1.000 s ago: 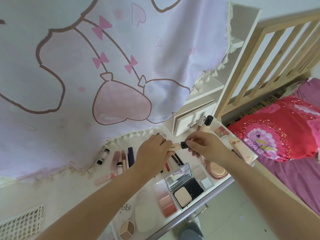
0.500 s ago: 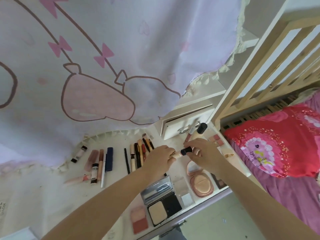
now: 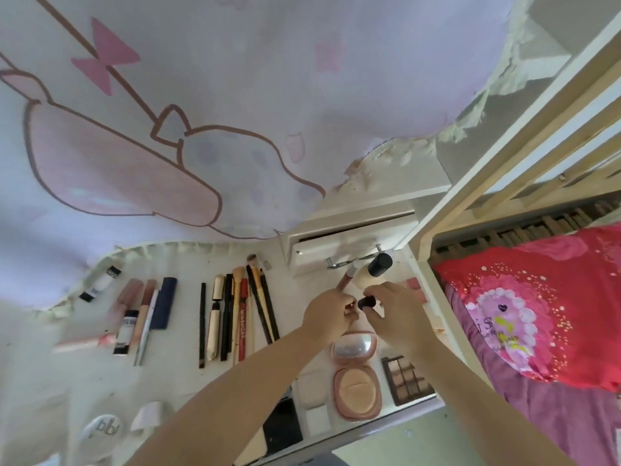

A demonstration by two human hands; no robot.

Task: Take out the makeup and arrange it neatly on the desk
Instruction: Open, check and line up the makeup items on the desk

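Hands, two: left hand [image 3: 327, 314] and right hand [image 3: 391, 311] pinch one tube [image 3: 364, 302].

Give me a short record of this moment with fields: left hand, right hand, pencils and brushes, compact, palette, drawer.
left hand: grips a small beige tube, mostly hidden
right hand: pinches the black cap
pencils and brushes: lying side by side in a row on the desk
pink compact: open, puff showing
eyeshadow palette: open, right of the compact
drawer: slightly open
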